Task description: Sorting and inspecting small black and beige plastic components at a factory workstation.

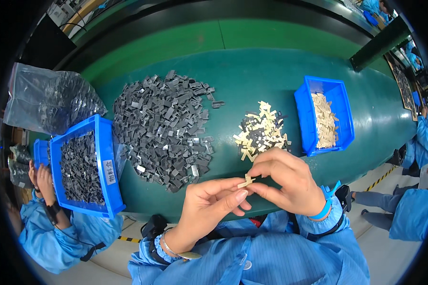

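Note:
Between my two hands is a small cream plastic piece (246,181), close to the table's near edge. My left hand (216,197) pinches it from the left between thumb and fingers. From the right, my right hand (285,183) is closed on the same piece with thumb and fingertips. Whether it is one part or two joined parts, I cannot tell. Just beyond my right hand lies a small mixed pile of cream and black plastic pieces (262,130). To the left spreads a large heap of dark grey plastic parts (164,126).
At right stands a blue bin (309,133) with cream pieces. A blue bin (107,166) of dark parts sits at left, beside a clear plastic bag (43,102). A co-worker's hands (42,180) are at far left. A green post (380,42) rises at the back right.

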`<state>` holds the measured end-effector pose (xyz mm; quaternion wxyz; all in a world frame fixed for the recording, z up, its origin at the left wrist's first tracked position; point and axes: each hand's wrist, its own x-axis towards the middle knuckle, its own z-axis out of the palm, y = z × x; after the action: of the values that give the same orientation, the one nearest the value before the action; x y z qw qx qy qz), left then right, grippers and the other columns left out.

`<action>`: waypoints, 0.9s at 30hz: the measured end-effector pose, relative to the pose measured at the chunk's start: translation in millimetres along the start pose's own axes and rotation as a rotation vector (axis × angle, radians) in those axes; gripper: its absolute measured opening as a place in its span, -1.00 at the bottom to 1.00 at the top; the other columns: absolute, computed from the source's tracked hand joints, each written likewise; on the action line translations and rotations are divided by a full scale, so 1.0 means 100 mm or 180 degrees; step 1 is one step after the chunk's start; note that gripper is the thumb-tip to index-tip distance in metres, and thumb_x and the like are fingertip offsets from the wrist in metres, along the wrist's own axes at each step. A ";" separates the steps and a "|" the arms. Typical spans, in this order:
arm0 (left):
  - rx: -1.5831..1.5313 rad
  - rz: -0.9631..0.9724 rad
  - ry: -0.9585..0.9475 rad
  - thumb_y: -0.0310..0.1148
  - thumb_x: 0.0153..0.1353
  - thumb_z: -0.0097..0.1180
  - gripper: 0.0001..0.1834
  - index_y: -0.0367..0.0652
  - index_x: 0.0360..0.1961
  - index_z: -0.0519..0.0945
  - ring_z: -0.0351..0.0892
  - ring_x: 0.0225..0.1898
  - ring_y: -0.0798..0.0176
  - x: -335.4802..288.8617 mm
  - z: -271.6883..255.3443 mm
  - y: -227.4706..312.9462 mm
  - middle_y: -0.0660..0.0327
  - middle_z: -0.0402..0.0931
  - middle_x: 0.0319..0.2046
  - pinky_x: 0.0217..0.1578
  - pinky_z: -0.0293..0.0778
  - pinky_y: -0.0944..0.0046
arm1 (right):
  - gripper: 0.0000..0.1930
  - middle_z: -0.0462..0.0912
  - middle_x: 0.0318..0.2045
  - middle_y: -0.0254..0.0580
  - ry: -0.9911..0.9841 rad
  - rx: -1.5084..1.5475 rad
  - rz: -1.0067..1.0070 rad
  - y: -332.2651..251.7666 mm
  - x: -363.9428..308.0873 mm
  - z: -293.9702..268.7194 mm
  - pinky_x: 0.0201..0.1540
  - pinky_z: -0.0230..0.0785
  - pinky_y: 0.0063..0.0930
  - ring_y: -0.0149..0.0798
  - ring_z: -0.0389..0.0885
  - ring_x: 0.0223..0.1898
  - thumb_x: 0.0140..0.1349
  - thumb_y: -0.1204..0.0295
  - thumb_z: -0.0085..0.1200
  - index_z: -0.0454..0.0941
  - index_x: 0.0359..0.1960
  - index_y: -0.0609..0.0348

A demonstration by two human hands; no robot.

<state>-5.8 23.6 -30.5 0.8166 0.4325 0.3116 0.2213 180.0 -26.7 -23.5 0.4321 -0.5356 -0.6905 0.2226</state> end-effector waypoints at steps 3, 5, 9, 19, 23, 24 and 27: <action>-0.0076 0.0083 -0.0045 -0.51 0.16 0.09 -0.77 -0.39 -0.15 0.54 0.60 -0.36 0.28 0.00 0.00 -0.04 0.03 0.56 -0.27 -0.42 0.58 0.39 | -0.81 0.47 -0.40 -0.16 -0.0028 0.0065 -0.0204 -0.01 0.00 0.01 -0.36 0.36 -0.37 -0.15 0.50 -0.39 -0.06 0.49 0.19 0.50 -0.38 0.22; -0.0020 0.0307 0.0002 -0.53 0.17 0.07 -0.81 -0.39 -0.20 0.56 0.60 -0.39 0.28 0.01 0.02 -0.06 0.05 0.57 -0.32 -0.42 0.58 0.39 | -0.81 0.48 -0.40 -0.16 -0.0046 0.0087 -0.0250 -0.01 0.00 0.01 -0.37 0.36 -0.37 -0.15 0.50 -0.39 -0.05 0.48 0.19 0.51 -0.37 0.23; 0.0428 0.0603 0.0266 -0.56 0.18 0.02 -0.84 -0.45 -0.27 0.56 0.60 -0.48 0.24 0.01 0.10 -0.06 -0.01 0.55 -0.45 -0.46 0.56 0.38 | -0.80 0.48 -0.41 -0.18 -0.0056 0.0090 -0.0365 0.00 -0.01 0.00 -0.37 0.35 -0.37 -0.16 0.48 -0.40 -0.04 0.48 0.17 0.53 -0.34 0.24; 0.1029 0.1054 0.0337 -0.54 0.18 0.04 -0.85 -0.47 -0.33 0.56 0.59 -0.50 0.27 0.01 0.12 -0.08 0.04 0.55 -0.45 -0.49 0.53 0.38 | -0.88 0.50 -0.44 -0.18 0.0063 0.0095 -0.0225 0.02 -0.03 0.03 -0.41 0.34 -0.42 -0.17 0.49 -0.43 0.02 0.54 0.12 0.54 -0.36 0.24; 0.0352 0.0723 0.0463 -0.53 0.20 0.03 -0.85 -0.43 -0.30 0.57 0.59 -0.50 0.31 -0.01 0.08 -0.06 0.05 0.56 -0.43 -0.47 0.53 0.41 | -0.92 0.56 -0.46 -0.21 0.0394 0.1523 0.1165 0.00 -0.11 0.05 -0.45 0.34 -0.60 -0.40 0.51 -0.49 0.14 0.54 0.06 0.53 -0.35 0.31; 0.0355 0.0729 0.0468 -0.53 0.20 0.03 -0.85 -0.43 -0.30 0.57 0.59 -0.50 0.31 -0.01 0.07 -0.06 0.05 0.56 -0.43 -0.47 0.53 0.41 | -0.90 0.57 -0.46 -0.23 0.0250 0.2222 0.1619 -0.02 -0.13 0.06 -0.46 0.35 -0.66 -0.48 0.50 -0.50 0.18 0.53 0.04 0.53 -0.34 0.33; 0.0544 0.0924 0.0516 -0.52 0.20 0.03 -0.84 -0.43 -0.28 0.57 0.58 -0.50 0.33 0.00 0.11 -0.07 0.05 0.57 -0.44 -0.49 0.52 0.42 | -0.87 0.58 -0.42 -0.27 0.0224 0.2795 0.1698 -0.04 -0.16 0.17 -0.45 0.34 -0.71 -0.55 0.48 -0.48 0.19 0.52 0.05 0.54 -0.29 0.36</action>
<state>2.5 13.8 -31.8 0.7086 0.5215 0.3284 0.3437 164.5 -40.6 -35.4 0.5675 -0.4684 -0.3563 0.5759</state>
